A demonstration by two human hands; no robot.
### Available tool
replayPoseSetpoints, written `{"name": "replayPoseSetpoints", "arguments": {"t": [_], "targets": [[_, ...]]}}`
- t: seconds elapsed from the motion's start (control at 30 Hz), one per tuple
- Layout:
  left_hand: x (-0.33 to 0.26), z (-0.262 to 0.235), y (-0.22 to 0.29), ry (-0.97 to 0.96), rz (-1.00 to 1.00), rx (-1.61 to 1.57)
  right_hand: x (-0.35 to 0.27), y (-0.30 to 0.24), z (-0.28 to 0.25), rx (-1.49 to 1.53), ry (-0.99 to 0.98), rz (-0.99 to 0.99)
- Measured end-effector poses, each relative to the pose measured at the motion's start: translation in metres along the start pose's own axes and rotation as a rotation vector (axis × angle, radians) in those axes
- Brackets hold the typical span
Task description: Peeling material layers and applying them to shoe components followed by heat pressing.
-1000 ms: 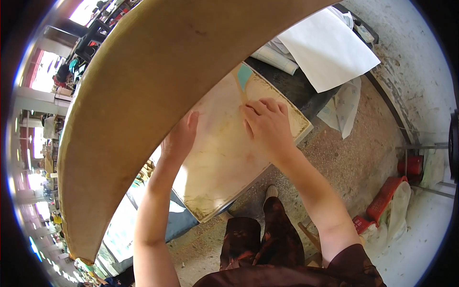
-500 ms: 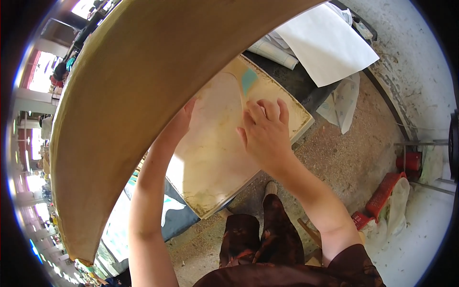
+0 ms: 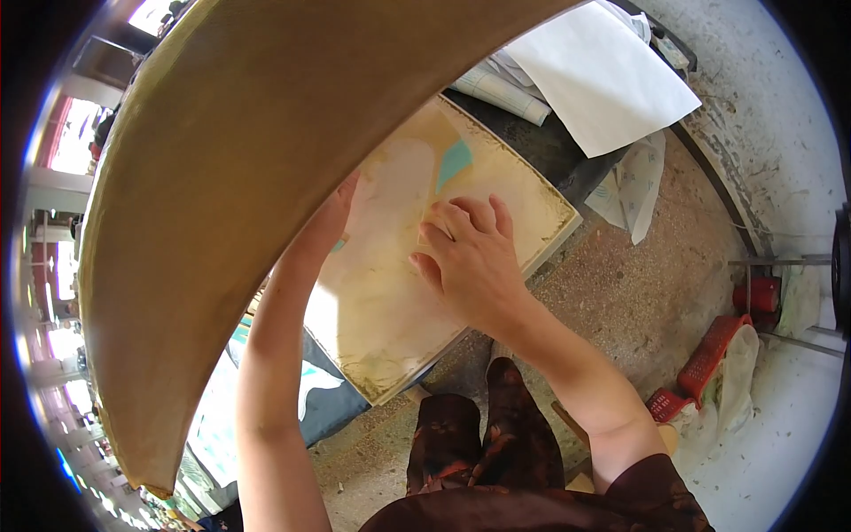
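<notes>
Speckled floor (image 3: 603,266) is spreading below, a scuffed white wall (image 3: 762,89) closing off the right side, a red basket (image 3: 714,359) standing near it. Dark bench (image 3: 567,168) is carrying a pale board (image 3: 390,328) with brown-stained edges; its broad face is presumably giving flat, firm backing.

A pale rounded piece (image 3: 408,160) is lying flat on the board, an angled teal patch (image 3: 455,164) showing just beside it, beyond the right hand (image 3: 470,253).

Right hand is resting over the board, palm down, fingers loosely bent, thumb standing apart, clasping nothing visible; fingertips are probably steadying by light pressure. Left hand (image 3: 339,206) is lying across from it, partly hiding behind a tan brim (image 3: 239,177); cannot tell whether it is gripping anything. Such spacing is likely balancing both sides.

White paper (image 3: 603,80) and a pale roll (image 3: 505,97) are sitting past the board, apparently parked out of the hands' way. Translucent film (image 3: 634,195) is hanging by the bench edge.
</notes>
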State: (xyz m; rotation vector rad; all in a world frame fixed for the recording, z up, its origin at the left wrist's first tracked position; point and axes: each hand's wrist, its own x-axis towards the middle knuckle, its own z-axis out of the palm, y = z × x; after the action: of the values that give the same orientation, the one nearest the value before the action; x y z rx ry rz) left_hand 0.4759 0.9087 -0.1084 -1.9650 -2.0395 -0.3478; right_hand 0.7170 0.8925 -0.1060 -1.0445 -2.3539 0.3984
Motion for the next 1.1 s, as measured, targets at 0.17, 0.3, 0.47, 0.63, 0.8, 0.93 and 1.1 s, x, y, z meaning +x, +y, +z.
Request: {"name": "replayPoseSetpoints", "arguments": {"t": [0.17, 0.3, 0.47, 0.63, 0.8, 0.93, 1.1], "targets": [[-0.006, 0.009, -0.008, -0.004, 0.026, 0.161, 0.021, 0.013, 0.008, 0.043, 0.107, 0.0], [0.007, -0.002, 0.018, -0.157, -0.045, 0.068, 0.065, 0.059, 0.021, -0.09, 0.231, -0.067], [0.019, -0.019, 0.036, -0.288, -0.177, 0.128, 0.103, 0.064, 0.039, -0.081, 0.134, -0.133], [0.024, -0.011, 0.038, -0.247, -0.164, 0.079, 0.126, 0.082, 0.062, -0.019, 0.087, -0.081], [0.023, -0.007, -0.015, -0.125, -0.248, 0.12, 0.134, 0.077, 0.061, -0.042, -0.014, -0.092], [0.032, -0.019, -0.014, -0.174, -0.365, 0.167, 0.135, 0.063, 0.037, -0.277, -0.19, -0.017], [0.038, -0.016, -0.006, -0.306, -0.491, -0.053, 0.139, 0.059, 0.034, -0.321, -0.21, -0.004]]}}
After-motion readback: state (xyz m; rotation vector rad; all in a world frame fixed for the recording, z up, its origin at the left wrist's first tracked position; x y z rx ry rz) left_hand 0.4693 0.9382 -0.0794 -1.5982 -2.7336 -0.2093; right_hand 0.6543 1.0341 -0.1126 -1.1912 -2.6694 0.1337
